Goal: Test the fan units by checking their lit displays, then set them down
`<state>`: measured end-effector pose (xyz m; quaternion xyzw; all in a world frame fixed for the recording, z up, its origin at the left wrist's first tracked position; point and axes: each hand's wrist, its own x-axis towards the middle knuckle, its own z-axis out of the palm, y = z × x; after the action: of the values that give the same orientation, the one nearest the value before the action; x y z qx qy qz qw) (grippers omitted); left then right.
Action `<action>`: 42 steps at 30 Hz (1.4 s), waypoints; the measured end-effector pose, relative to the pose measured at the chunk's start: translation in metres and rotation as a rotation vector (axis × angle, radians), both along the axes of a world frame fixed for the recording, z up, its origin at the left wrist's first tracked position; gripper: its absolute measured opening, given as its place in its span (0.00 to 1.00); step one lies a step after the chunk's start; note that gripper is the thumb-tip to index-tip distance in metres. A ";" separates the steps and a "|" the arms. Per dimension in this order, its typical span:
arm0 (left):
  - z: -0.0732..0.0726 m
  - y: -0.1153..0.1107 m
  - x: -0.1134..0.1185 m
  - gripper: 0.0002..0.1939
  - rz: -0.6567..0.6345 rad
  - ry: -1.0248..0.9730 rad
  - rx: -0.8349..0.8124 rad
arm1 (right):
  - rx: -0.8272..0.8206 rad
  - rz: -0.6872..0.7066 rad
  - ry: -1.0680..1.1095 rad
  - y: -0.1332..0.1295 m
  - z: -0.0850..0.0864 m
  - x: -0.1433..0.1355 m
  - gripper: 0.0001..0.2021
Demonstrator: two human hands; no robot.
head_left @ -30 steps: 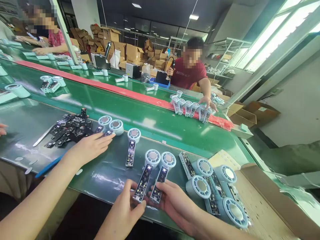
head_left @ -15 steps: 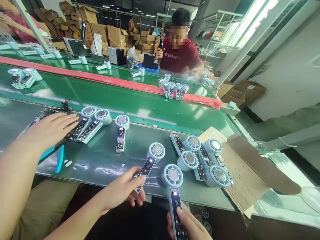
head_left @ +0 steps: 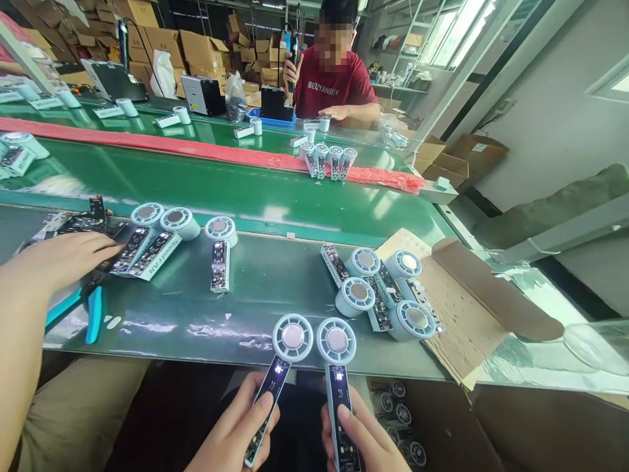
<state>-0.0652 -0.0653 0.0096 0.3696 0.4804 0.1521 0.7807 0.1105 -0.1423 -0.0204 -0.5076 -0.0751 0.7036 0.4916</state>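
Note:
My left hand (head_left: 246, 413) is wrapped round the handle of a handheld fan (head_left: 292, 337), light blue with a round ringed head and bare circuit board along the handle. A second, similar fan (head_left: 337, 341) is upright in my right hand (head_left: 361, 426), thumb pressed on its board. Both heads are side by side, slightly apart, in front of the bench edge, and a small display glows on each handle. Right of them lies a cluster of several fans (head_left: 354, 295) on the bench. One single fan (head_left: 221, 252) rests farther back on the left.
A co-worker's hand (head_left: 73, 255) reaches in from the left over loose circuit boards (head_left: 81, 223), beside blue-handled cutters (head_left: 93, 314). Two fans (head_left: 179, 223) lie near it. A cardboard piece (head_left: 472, 328) is on the right. Across the green belt (head_left: 236, 177) sits another person (head_left: 334, 78).
My left hand has brought its fan off the bench side, down and toward the right-hand fan. The view has shifted. The person opposite has lowered a hand to the table.

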 end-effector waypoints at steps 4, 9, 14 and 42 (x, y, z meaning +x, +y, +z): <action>-0.018 -0.009 0.009 0.23 0.073 -0.066 -0.003 | 0.109 0.016 0.018 0.004 -0.007 -0.007 0.21; -0.035 -0.015 0.014 0.28 0.126 -0.200 -0.028 | 0.120 -0.057 0.063 0.004 -0.013 -0.016 0.24; -0.037 -0.014 0.013 0.26 0.121 -0.192 -0.032 | 0.110 -0.063 0.022 0.003 -0.015 -0.020 0.28; -0.032 -0.015 0.012 0.23 0.085 -0.154 -0.030 | 0.129 0.031 -0.026 -0.001 -0.020 -0.010 0.20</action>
<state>-0.0534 -0.0805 -0.0222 0.3242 0.4363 0.2058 0.8138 0.1003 -0.1431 -0.0400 -0.4827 -0.1343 0.6983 0.5113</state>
